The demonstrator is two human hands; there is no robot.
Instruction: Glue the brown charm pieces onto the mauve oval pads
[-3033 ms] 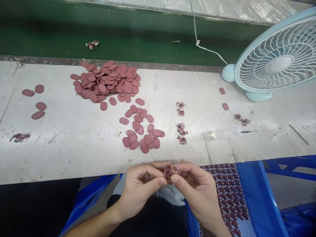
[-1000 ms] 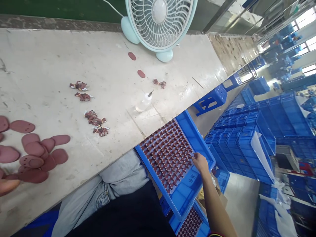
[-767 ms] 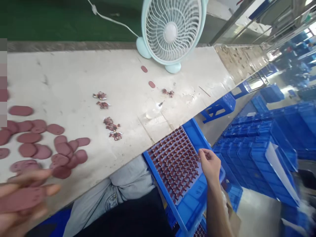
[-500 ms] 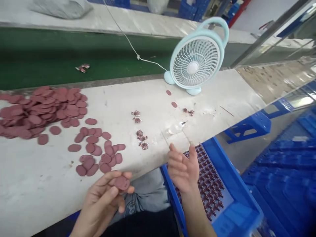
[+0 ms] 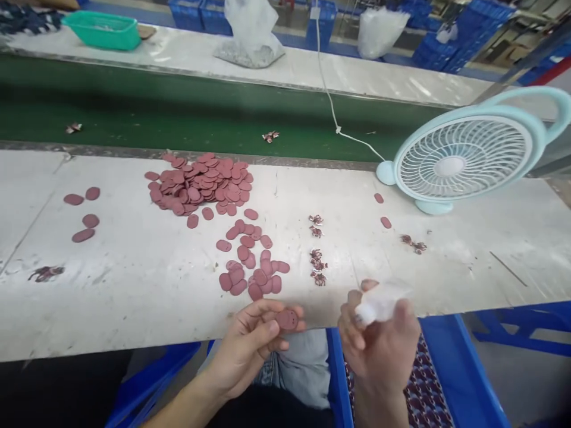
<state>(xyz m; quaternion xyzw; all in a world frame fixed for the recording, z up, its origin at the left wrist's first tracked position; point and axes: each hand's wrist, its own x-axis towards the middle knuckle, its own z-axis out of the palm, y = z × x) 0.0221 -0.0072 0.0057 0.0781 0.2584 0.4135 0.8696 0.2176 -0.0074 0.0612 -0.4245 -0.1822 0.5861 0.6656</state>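
Reddish-brown in colour, one oval piece (image 5: pixel 286 320) was found in the left hand (image 5: pixel 250 345), just off the near edge of the white table (image 5: pixel 134 309). Thumb and fingers were clamped on it, and small dark marks showed towards its right end. The right hand (image 5: pixel 386 348) had its fingers closed around a white bottle (image 5: pixel 384 299), held tilted beside the table edge (motion blur obscured it; its tip could not be made out). The two hands were apart.

Directly beyond the left hand lay a loose scatter of ovals (image 5: pixel 260 276), several overlapping. Behind these stood a dense pile of ovals (image 5: pixel 200 184), near the green channel (image 5: pixel 178 128). Four separate ovals (image 5: pixel 90 220) were noted well to the left, above a lone dark figure (image 5: pixel 47 273).

To the right of the scatter, small brown-and-white figures (image 5: pixel 316 232) formed a short column. Two more ovals (image 5: pixel 386 222) rested near the pale blue fan (image 5: pixel 449 166), with a pair of brown figures (image 5: pixel 419 247) and a thin stick (image 5: pixel 508 268) further right. Below the right hand, a blue tray (image 5: pixel 470 380) contained rows of dark reddish figures (image 5: pixel 423 389), partly covered by the forearm.
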